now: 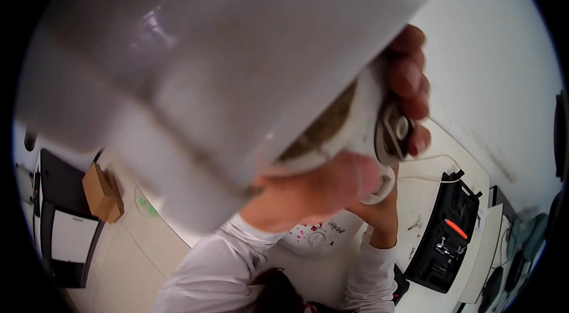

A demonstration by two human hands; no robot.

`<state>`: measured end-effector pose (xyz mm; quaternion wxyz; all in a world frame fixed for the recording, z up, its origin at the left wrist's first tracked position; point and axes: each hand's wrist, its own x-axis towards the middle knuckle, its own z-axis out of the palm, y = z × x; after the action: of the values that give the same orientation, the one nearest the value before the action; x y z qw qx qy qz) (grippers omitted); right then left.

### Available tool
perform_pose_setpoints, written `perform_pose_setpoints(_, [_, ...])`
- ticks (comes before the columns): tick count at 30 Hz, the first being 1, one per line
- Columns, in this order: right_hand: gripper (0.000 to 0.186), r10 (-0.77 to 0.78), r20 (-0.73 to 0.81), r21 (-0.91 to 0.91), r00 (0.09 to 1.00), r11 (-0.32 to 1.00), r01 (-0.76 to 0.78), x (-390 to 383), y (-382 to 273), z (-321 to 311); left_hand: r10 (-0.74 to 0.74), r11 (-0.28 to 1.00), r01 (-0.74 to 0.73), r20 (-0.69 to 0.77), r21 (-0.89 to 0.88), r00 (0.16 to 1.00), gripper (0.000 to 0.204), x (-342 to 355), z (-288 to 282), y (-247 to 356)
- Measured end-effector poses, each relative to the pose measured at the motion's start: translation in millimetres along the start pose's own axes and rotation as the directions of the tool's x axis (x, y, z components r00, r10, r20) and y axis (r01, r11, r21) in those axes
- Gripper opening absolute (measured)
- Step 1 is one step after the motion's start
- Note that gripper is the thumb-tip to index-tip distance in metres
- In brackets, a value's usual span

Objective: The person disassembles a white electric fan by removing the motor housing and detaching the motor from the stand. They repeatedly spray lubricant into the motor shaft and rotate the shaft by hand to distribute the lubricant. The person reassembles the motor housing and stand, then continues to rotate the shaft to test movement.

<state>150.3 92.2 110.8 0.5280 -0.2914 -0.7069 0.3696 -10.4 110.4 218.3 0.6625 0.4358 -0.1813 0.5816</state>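
A large white plastic appliance housing (pixel 195 88), tilted and blurred, fills the upper left very close to me. Its underside shows a brownish recess (pixel 325 126) and a dark, rounded fitting with a pale knob (pixel 391 132). My left hand (pixel 311 188) is closed at the lower edge of the housing, its thumb reaching toward a small white ring-shaped part (pixel 379 187). Around the far right side curl the fingers of my right hand (pixel 410 79), beside the dark fitting. Below my wrists lies a white rounded cover (pixel 320 236) printed with small red flowers.
An open black tool case (pixel 428 254) with an orange-handled tool (pixel 456 228) lies on the white table at right. Small metal pieces (pixel 415 223) and a pale cable (pixel 435 178) are nearby. To the left are a cardboard box (pixel 98 191) and a black-and-white piece of furniture (pixel 71 236).
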Motion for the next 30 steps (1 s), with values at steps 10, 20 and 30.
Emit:
perform_pose_setpoints(10, [0.07,-0.23,0.115,-0.064,0.966,0.969,0.238,15.5,-12.2,15.2,-0.052,0.997,0.051,-0.033,-0.051,0.998,0.06,-19.6,-11.0,36.2])
perform_pose_setpoints(20, [0.057,-0.277,0.096,-0.117,0.956,0.951,0.287,5.9,-23.6,23.1,0.081,0.987,-0.096,-0.12,-0.131,0.99,0.054,-47.4,21.9,50.8])
perform_pose_setpoints(30, [0.056,-0.285,0.105,-0.133,0.953,0.945,0.297,6.3,-25.3,18.9,0.174,0.982,-0.181,-0.129,-0.049,0.976,0.059,-43.1,26.8,46.4])
